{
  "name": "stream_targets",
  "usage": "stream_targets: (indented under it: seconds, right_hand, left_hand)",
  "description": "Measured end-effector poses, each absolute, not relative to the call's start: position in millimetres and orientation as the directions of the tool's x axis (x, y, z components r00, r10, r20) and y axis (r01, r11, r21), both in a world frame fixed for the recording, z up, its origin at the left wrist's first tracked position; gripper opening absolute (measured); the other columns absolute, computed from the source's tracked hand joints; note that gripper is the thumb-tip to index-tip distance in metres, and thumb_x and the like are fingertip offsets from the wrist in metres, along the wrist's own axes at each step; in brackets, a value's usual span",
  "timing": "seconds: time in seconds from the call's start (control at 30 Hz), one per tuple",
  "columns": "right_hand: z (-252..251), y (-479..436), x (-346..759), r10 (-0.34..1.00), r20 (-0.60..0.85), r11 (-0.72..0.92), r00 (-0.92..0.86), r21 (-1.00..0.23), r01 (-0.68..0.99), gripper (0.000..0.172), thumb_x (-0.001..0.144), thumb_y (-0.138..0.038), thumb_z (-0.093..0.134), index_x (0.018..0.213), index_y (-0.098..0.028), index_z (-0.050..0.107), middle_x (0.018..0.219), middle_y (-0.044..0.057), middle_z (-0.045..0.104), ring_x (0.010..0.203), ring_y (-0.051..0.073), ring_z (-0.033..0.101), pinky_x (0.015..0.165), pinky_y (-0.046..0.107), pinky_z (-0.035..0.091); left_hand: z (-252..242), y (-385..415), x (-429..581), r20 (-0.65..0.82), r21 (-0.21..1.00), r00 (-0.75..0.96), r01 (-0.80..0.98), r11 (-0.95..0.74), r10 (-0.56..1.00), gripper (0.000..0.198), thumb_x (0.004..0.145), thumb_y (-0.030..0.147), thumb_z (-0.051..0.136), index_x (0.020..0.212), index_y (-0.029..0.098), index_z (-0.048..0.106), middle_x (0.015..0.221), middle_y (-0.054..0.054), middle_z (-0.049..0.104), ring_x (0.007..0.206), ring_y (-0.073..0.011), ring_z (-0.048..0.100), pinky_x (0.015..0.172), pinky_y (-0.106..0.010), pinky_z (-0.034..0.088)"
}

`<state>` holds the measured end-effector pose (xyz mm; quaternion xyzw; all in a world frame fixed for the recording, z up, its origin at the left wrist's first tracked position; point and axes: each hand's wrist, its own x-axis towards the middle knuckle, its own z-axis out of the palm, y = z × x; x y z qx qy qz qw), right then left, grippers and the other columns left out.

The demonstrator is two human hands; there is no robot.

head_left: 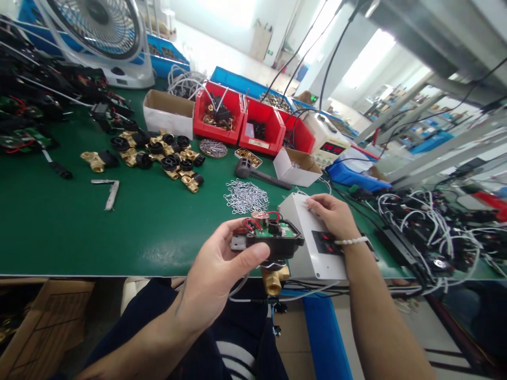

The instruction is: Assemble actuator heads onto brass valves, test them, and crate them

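My left hand is closed around an opened black valve actuator, thumb across its near side. Inside the housing, a green circuit board with red wires shows. Under the housing sits a brass valve body, hanging just past the table's front edge. My right hand rests on a grey metal box with a black panel on its sloping face. Its thumb and index finger pinch together at the box's upper end, over a small part that they mostly hide. A pile of metal clips lies beyond my left hand.
Brass valve bodies with black caps cover the green table at left, near an angled metal tool. Red bins, a white carton and a dark mallet-like tool stand behind. Tangled cables crowd the right.
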<state>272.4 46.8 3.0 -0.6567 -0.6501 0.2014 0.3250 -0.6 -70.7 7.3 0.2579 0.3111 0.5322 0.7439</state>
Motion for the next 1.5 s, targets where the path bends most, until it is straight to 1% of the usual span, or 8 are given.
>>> stream_targets:
  seconds: [0.13,0.27,0.33,0.63,0.9,1.17,1.33,1.5]
  right_hand:
    - [2.2,47.1,272.6,0.986,0.153,0.057,0.072,-0.698,0.714,0.034,0.070,-0.052,0.068,0.076,-0.018,0.067,0.069,0.004,0.069,0.062,0.017,0.056,0.063,0.031,0.046]
    - [0.5,48.0,273.6,0.986,0.153,0.059,0.072,-0.709,0.703,0.036,0.069,-0.053,0.068,0.076,-0.018,0.066,0.069,0.003,0.068,0.063,0.017,0.057,0.064,0.032,0.046]
    - [-0.2,48.2,274.1,0.986,0.153,0.059,0.072,-0.711,0.701,0.036,0.069,-0.053,0.068,0.077,-0.018,0.067,0.070,0.003,0.068,0.064,0.017,0.057,0.065,0.032,0.046]
    - [-1.9,48.5,274.6,0.985,0.157,0.061,0.076,-0.715,0.697,0.033,0.069,-0.050,0.067,0.077,-0.018,0.067,0.068,0.002,0.067,0.060,0.015,0.054,0.064,0.032,0.044]
    - [0.3,47.4,273.5,0.985,0.161,0.067,0.068,-0.707,0.704,0.033,0.070,-0.051,0.068,0.077,-0.018,0.067,0.068,0.003,0.068,0.061,0.016,0.055,0.063,0.031,0.044]
    - [-1.1,47.8,274.4,0.984,0.163,0.068,0.068,-0.704,0.707,0.033,0.070,-0.050,0.067,0.077,-0.018,0.067,0.070,0.003,0.068,0.064,0.017,0.057,0.066,0.033,0.046]
    - [-1.9,47.9,275.2,0.984,0.163,0.070,0.066,-0.707,0.704,0.033,0.070,-0.050,0.067,0.077,-0.018,0.067,0.070,0.003,0.069,0.064,0.017,0.057,0.066,0.033,0.046]
    - [-1.9,47.9,275.4,0.984,0.165,0.071,0.066,-0.706,0.704,0.033,0.070,-0.050,0.068,0.077,-0.018,0.068,0.070,0.003,0.069,0.064,0.017,0.058,0.065,0.032,0.045]
  left_hand:
    - [10.2,-70.7,-0.6,-0.213,0.711,0.242,-0.626,0.320,0.947,0.055,0.073,0.035,0.082,0.115,0.012,0.054,0.113,-0.013,0.069,0.103,-0.0259,0.067,0.090,-0.034,0.053]
    - [12.1,-70.6,-1.8,-0.251,0.677,0.294,-0.627,0.384,0.922,0.062,0.072,0.043,0.081,0.116,0.011,0.051,0.108,-0.016,0.070,0.092,-0.0279,0.071,0.078,-0.036,0.056]
    - [11.9,-70.9,-2.1,-0.243,0.661,0.308,-0.641,0.389,0.920,0.064,0.073,0.045,0.081,0.117,0.011,0.050,0.107,-0.017,0.071,0.090,-0.0283,0.071,0.076,-0.037,0.057]
    - [11.4,-71.0,-1.3,-0.161,0.616,0.356,-0.693,0.375,0.921,0.066,0.073,0.057,0.076,0.120,0.012,0.063,0.102,-0.014,0.074,0.095,-0.0282,0.070,0.075,-0.035,0.058]
    - [10.2,-71.7,-2.9,-0.141,0.616,0.359,-0.697,0.366,0.922,0.055,0.080,0.054,0.071,0.117,0.013,0.067,0.102,-0.013,0.074,0.092,-0.0262,0.071,0.076,-0.035,0.058]
    - [10.2,-71.5,-3.5,-0.154,0.629,0.344,-0.689,0.361,0.926,0.056,0.080,0.055,0.071,0.116,0.013,0.067,0.096,-0.013,0.075,0.090,-0.0259,0.072,0.076,-0.035,0.059]
    - [9.9,-71.1,-3.6,-0.154,0.662,0.323,-0.668,0.340,0.934,0.050,0.081,0.051,0.072,0.113,0.013,0.069,0.093,-0.011,0.076,0.086,-0.0240,0.072,0.075,-0.033,0.059]
    - [9.8,-71.4,-3.2,-0.150,0.653,0.329,-0.675,0.343,0.932,0.043,0.082,0.049,0.072,0.107,0.014,0.071,0.093,-0.010,0.076,0.084,-0.0227,0.072,0.073,-0.031,0.059]
